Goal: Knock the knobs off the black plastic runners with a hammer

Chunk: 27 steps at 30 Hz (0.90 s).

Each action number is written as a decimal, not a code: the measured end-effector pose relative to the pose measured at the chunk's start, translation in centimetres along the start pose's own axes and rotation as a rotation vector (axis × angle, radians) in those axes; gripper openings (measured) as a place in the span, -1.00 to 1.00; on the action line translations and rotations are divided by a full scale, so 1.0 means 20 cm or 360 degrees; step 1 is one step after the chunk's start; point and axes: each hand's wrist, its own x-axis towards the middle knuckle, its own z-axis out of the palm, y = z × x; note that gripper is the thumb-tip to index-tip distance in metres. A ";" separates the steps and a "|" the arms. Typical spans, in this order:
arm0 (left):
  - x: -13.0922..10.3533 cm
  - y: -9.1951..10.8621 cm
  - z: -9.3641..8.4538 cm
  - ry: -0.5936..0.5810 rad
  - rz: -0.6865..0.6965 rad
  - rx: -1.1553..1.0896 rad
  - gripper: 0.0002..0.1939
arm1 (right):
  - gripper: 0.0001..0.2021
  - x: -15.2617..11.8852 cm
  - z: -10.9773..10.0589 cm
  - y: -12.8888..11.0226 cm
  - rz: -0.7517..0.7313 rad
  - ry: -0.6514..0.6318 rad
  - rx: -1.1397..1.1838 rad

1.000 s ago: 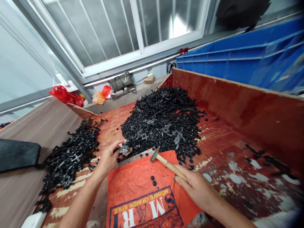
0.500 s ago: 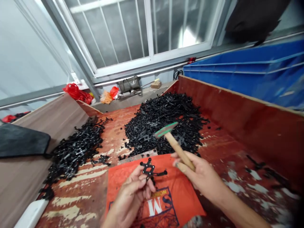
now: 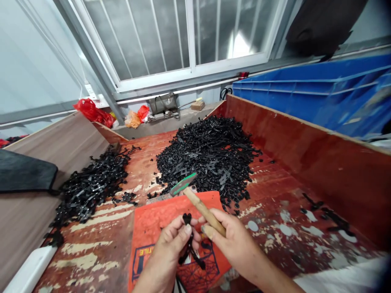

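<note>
Between the fingers of my left hand (image 3: 171,248) is a black hinged linkage part (image 3: 187,219), folded narrow at the top with two legs spread below. My right hand (image 3: 229,240) is closed round the wooden handle of a hammer (image 3: 198,205); its green-edged head points up and to the left. The right fingertips come close to the linkage, and I cannot tell whether they touch it. Under both hands lies an orange printed bag (image 3: 152,219). Just beyond the hammer head rises a large heap of black linkage parts (image 3: 204,150).
A second pile of black parts (image 3: 91,183) lies along the left board (image 3: 61,142). A reddish board (image 3: 290,138) walls the right side, with a blue crate (image 3: 311,89) behind it. Loose black pieces (image 3: 334,217) lie at right. A white object (image 3: 30,268) sits at lower left.
The hammer and my right hand have moved left and down, close to my left hand. The linkage, spread out before, is now folded narrow and turned upright.
</note>
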 end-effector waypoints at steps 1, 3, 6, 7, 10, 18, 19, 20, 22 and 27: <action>-0.01 -0.01 0.00 -0.0008 -0.0001 0.0080 -0.63 | -0.86 0.00 0.00 0.01 -0.0027 0.0035 -0.0012; -0.03 -0.02 0.00 -0.0063 0.0016 0.0207 -0.63 | -0.83 0.00 -0.01 0.03 -0.0046 0.0092 -0.0017; -0.06 -0.05 0.00 -0.0164 -0.0013 0.0300 -0.64 | -0.86 0.00 0.00 0.04 -0.0001 0.0032 -0.0116; -0.07 -0.06 0.00 -0.0182 -0.0042 0.0321 -0.64 | -0.92 0.00 0.00 0.05 0.0004 0.0003 -0.0216; -0.08 -0.11 -0.03 -0.0238 -0.0107 0.0393 -0.60 | -0.89 -0.02 0.01 0.06 -0.0022 -0.0030 -0.0554; -0.06 -0.19 -0.04 -0.0262 -0.0070 0.0573 -0.54 | -0.90 -0.04 0.02 0.08 0.0068 -0.0119 -0.0591; -0.06 -0.19 -0.04 -0.0273 -0.0072 0.0597 -0.56 | -0.90 -0.05 0.02 0.08 0.0078 -0.0135 -0.0567; -0.06 -0.19 -0.03 -0.0257 -0.0042 0.0649 -0.60 | -0.89 -0.05 0.02 0.08 0.0089 -0.0147 -0.0538; -0.07 -0.17 -0.03 -0.0087 0.0141 0.0838 -0.69 | -0.89 -0.06 0.01 0.07 0.0116 -0.0134 -0.0463; -0.09 -0.12 -0.11 0.0588 0.0542 0.1068 -0.66 | -0.93 -0.04 -0.02 0.02 0.0164 0.0203 -0.0253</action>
